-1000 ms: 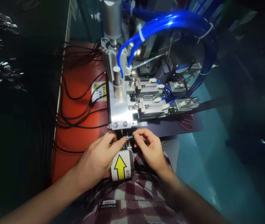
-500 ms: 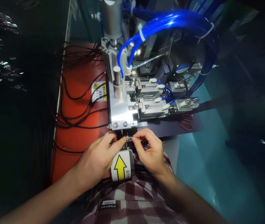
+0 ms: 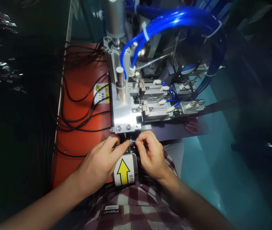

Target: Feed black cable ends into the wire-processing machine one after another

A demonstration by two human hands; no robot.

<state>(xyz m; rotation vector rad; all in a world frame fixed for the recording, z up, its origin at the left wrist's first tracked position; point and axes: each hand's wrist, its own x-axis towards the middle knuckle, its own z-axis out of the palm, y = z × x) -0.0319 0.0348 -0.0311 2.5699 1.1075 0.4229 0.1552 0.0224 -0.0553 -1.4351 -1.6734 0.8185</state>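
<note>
Thin coloured wires (image 3: 132, 141), at the end of a black cable, lie between my two hands just below the metal plate of the machine. My left hand (image 3: 102, 156) is closed on the black cable, its thumb tip near where the wires come out. With thumb and forefinger, my right hand (image 3: 153, 153) pinches the loose ends of the coloured wires. Under the hands sits a white label with a yellow arrow (image 3: 123, 171) on a dark block. My fingers cover most of the cable end.
Ahead stands a machine (image 3: 123, 118) with metal cylinders and a thick loop of blue air hoses (image 3: 179, 19). Several black cables (image 3: 85, 129) run across the orange-red surface (image 3: 78, 95) on the left. Red-handled scissors (image 3: 192, 124) lie on the dark board at right.
My right hand has shifted very slightly while still pinching the wire ends. My left hand has stayed in place.
</note>
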